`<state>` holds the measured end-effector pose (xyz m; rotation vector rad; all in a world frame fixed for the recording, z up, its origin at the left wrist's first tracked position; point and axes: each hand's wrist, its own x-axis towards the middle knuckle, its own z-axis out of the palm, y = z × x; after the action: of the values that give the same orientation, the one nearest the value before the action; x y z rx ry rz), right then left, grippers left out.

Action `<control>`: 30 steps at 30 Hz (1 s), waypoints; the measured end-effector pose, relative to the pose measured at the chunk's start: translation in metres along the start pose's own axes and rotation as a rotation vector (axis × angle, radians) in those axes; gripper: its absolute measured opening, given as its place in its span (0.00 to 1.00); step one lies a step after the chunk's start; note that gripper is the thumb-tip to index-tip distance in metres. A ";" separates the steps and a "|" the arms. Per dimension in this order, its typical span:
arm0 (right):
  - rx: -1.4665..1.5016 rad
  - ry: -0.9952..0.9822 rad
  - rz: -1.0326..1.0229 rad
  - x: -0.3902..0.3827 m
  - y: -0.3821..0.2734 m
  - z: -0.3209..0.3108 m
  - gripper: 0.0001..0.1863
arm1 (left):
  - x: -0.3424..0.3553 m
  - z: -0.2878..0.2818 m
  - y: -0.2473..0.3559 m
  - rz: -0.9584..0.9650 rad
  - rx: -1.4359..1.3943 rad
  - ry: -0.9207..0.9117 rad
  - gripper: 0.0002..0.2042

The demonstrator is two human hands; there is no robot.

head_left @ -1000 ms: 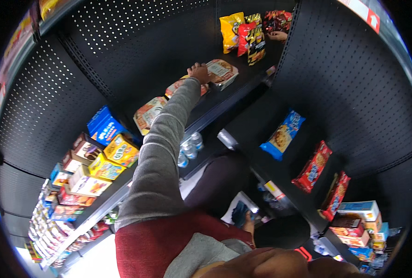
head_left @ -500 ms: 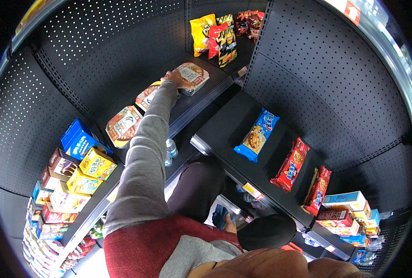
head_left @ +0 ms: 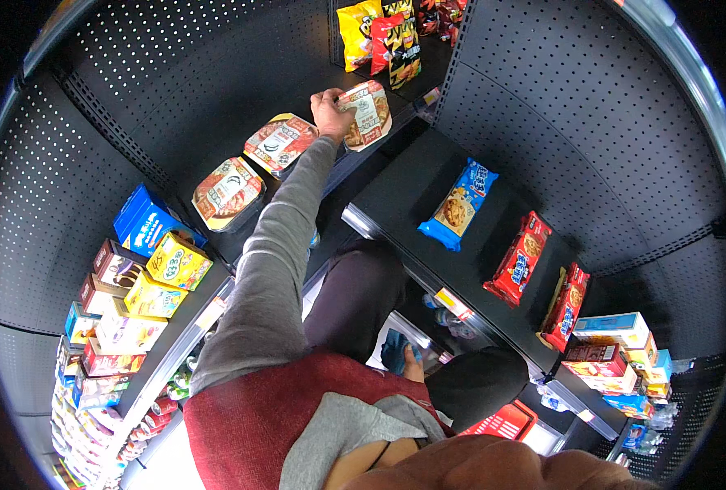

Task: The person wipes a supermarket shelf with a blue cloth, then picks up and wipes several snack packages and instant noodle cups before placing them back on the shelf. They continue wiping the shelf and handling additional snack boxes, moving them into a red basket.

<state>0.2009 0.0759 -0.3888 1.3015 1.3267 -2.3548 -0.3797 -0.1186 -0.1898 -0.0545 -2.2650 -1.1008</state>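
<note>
Along the upper black shelf [head_left: 424, 82], snack bags [head_left: 359, 34] stand at the far right. Two meal tubs [head_left: 279, 140] sit side by side on it, left of a third tub [head_left: 367, 116] near its front edge; whether that one rests there is unclear. The left hand [head_left: 330, 114] pinches its left side. Lower, the right hand [head_left: 413, 365] meets something dark blue [head_left: 394, 351], its grip unclear.

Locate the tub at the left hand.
In the head view, the tub is at upper centre, right of the left hand, below the snack bags and right of the other tubs.
</note>
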 end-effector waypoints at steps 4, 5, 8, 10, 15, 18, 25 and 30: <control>0.022 -0.065 -0.048 -0.006 -0.009 0.003 0.33 | -0.020 0.015 0.000 -0.159 -0.275 0.047 0.44; 0.045 -0.118 -0.068 -0.011 -0.013 0.006 0.33 | -0.023 0.018 -0.004 -0.134 -0.249 0.046 0.44; 0.026 -0.112 -0.130 -0.025 -0.023 0.013 0.32 | -0.027 0.028 -0.014 -0.119 -0.329 0.022 0.45; -0.028 -0.065 -0.158 -0.027 -0.025 0.018 0.32 | -0.028 0.032 -0.019 -0.150 -0.418 0.050 0.48; -0.096 -0.009 -0.119 -0.017 -0.019 0.013 0.35 | -0.040 0.016 0.002 -0.162 -0.337 0.081 0.45; -0.312 0.116 -0.137 -0.013 -0.015 -0.001 0.38 | -0.067 -0.020 0.031 -0.208 -1.231 -0.010 0.36; -0.118 -0.066 -0.121 -0.016 -0.019 0.021 0.38 | -0.172 -0.122 0.063 -0.794 -2.046 -0.689 0.27; 0.007 -0.193 -0.492 -0.086 -0.122 0.051 0.33 | -0.255 -0.134 0.080 -0.880 -1.854 -0.755 0.27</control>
<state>0.1628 0.0874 -0.2365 0.7824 1.7300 -2.7049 -0.0812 -0.1075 -0.2096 -0.2397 -0.7033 -3.6463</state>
